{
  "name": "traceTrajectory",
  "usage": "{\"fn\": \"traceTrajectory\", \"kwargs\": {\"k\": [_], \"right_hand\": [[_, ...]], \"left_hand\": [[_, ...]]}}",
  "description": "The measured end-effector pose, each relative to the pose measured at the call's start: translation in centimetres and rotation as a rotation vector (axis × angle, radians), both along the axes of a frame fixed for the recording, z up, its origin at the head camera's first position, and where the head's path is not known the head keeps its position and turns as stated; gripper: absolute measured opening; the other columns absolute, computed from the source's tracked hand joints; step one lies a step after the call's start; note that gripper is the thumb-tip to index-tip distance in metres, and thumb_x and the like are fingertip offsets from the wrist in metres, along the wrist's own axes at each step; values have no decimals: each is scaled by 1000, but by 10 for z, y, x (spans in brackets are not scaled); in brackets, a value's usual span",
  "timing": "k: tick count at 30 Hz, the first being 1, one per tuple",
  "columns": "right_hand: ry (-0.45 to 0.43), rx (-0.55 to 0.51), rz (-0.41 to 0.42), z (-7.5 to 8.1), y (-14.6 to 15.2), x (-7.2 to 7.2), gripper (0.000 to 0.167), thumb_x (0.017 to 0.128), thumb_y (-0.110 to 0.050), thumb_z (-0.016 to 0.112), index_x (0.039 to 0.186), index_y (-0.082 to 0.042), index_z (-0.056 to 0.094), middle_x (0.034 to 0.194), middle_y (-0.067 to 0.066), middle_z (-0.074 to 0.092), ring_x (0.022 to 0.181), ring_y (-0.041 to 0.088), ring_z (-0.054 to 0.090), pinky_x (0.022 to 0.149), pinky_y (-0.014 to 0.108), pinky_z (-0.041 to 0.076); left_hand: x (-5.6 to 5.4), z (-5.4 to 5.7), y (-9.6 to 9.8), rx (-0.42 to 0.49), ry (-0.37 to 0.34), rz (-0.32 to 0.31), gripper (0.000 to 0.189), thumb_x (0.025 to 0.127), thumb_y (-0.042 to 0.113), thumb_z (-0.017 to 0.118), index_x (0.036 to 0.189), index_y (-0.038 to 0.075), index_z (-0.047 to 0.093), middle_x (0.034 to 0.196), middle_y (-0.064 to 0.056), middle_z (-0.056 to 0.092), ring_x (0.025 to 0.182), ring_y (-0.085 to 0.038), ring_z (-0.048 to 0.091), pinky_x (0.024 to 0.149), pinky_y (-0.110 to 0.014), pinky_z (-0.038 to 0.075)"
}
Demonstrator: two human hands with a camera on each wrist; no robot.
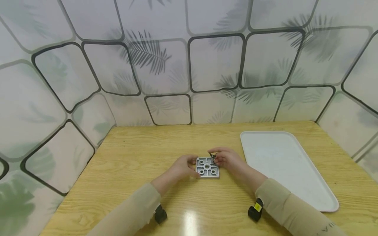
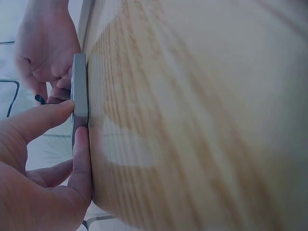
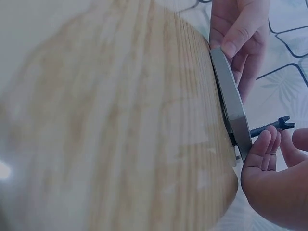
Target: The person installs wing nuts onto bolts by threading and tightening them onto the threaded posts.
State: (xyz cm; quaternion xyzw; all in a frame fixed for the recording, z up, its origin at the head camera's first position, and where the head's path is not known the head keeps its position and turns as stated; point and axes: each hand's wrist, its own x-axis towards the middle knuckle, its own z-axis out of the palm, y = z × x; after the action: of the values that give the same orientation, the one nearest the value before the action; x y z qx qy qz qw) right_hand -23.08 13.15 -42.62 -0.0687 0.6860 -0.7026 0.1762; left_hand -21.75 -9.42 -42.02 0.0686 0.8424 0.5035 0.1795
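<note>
A square grey metal plate (image 1: 207, 166) with round holes lies on the table, and my left hand (image 1: 184, 166) grips its left side between thumb and fingers. In the left wrist view, the left hand's thumb (image 2: 60, 111) presses the plate's edge. A dark wing bolt (image 3: 269, 126) with a threaded shank stands up at the plate's far right corner. My right hand (image 1: 228, 159) has its curled fingers around this bolt, the index finger stretched by its head. In the right wrist view, a dark part shows under the plate's edge; its kind is unclear.
A white tray (image 1: 283, 164) lies on the wooden table (image 1: 141, 144) to the right, beside my right forearm. Patterned fabric walls (image 1: 165, 75) stand behind the table and at both sides. A black wrist camera (image 1: 255, 210) sits under the right sleeve.
</note>
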Motion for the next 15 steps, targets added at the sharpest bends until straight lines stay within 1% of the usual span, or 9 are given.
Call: {"fn": "traceTrajectory", "kwargs": {"k": [7,10,12,15], "right_hand": [[21,-5,24,-1,1,0,46,105,-4,44,145,17,50,98,-5,61,84,4,59,80,17,55],[17,-3,18,-1,0,-1,45,105,-3,44,145,17,51,100,-4,62,84,3,59,80,17,55],[12,0,9,-1,0,0,45,105,-3,45,145,16,51,104,-2,63,84,3,59,80,17,55],[7,5,-1,-1,-1,0,46,103,-2,47,145,16,52,118,5,65,84,2,59,80,17,55]], "left_hand": [[0,2,1,-15,-4,-4,83,75,-7,87,151,-4,53,126,-17,66,97,-20,66,90,-30,58],[0,3,1,-21,-4,-5,83,76,-7,87,151,-4,53,126,-17,66,98,-20,65,90,-30,58],[0,3,1,-23,-2,-5,82,76,-7,87,151,-4,53,126,-17,66,98,-20,65,89,-30,58],[0,2,1,-25,0,-4,83,75,-7,88,150,-4,54,126,-17,67,97,-20,65,89,-30,58]]}}
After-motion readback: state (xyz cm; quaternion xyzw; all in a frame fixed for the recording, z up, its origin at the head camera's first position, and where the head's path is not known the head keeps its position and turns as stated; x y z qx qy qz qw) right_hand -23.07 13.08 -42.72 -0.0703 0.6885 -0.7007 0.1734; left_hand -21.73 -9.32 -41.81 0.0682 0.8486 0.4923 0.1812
